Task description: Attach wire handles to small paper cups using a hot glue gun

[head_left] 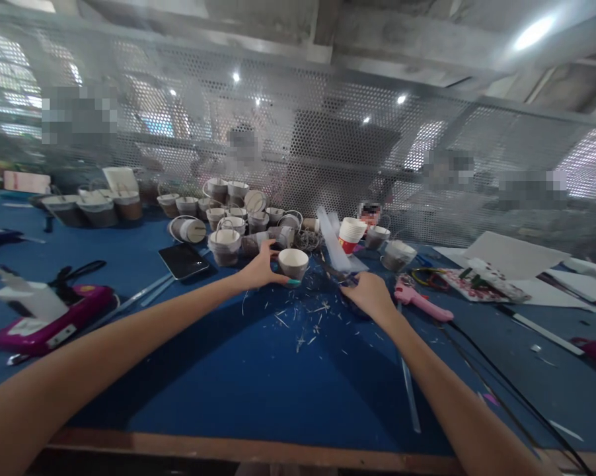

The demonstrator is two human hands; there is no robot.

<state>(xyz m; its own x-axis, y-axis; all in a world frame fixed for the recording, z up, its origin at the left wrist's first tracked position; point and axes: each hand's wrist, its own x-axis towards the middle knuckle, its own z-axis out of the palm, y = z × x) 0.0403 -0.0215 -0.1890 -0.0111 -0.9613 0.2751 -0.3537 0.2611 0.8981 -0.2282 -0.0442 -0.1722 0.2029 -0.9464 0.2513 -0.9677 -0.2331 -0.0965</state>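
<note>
My left hand (261, 266) has its thumb and fingers around the left side of a small grey bucket (294, 266) with a white inside. The bucket stands upright on the blue table. My right hand (369, 293) is closed around the handles of what look like scissors (334, 271), their dark blades pointing left toward the bucket; the handles are mostly hidden by the fingers. Behind my left hand, a similar bucket with a wire handle (224, 247) stands upright. A tangle of thin twigs or wire (305, 238) lies just beyond the held bucket.
Thin cut scraps (310, 324) litter the blue tabletop (238, 390). Several more buckets (97, 209) line the back, before a perforated metal screen (278, 119). White paper cups (351, 233), a phone (184, 261), a pink glue gun (421, 302) with a cord, and a magenta power strip (55, 324) lie around.
</note>
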